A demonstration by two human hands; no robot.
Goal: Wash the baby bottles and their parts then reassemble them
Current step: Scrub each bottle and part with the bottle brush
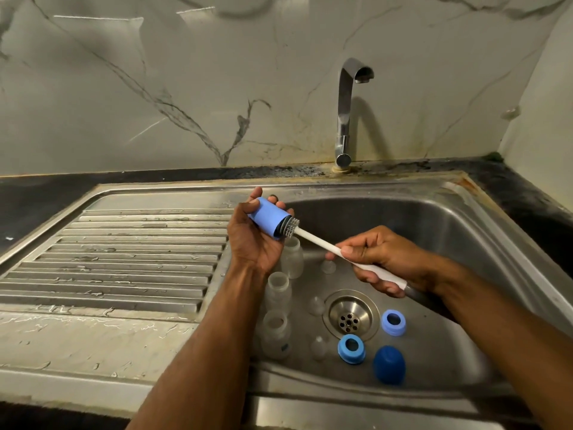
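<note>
My left hand (248,243) grips a light blue bottle cap (268,220) over the sink's left side, its open end facing right. My right hand (381,259) holds the white handle of a bottle brush (313,238), whose grey bristle head sits in the cap's mouth. Three clear bottles stand along the basin's left wall: one far (293,257), one middle (279,293), one near (276,333). Clear teats (316,305) (319,347) (328,266) lie by the drain. Two blue collar rings (351,349) (393,322) and a dark blue cap (389,364) rest on the basin floor.
The steel sink basin (449,231) has a drain (350,315) at its centre. A chrome tap (347,113) stands behind it, with no water running. A ribbed draining board (124,259) lies to the left. A marble wall rises behind the dark counter.
</note>
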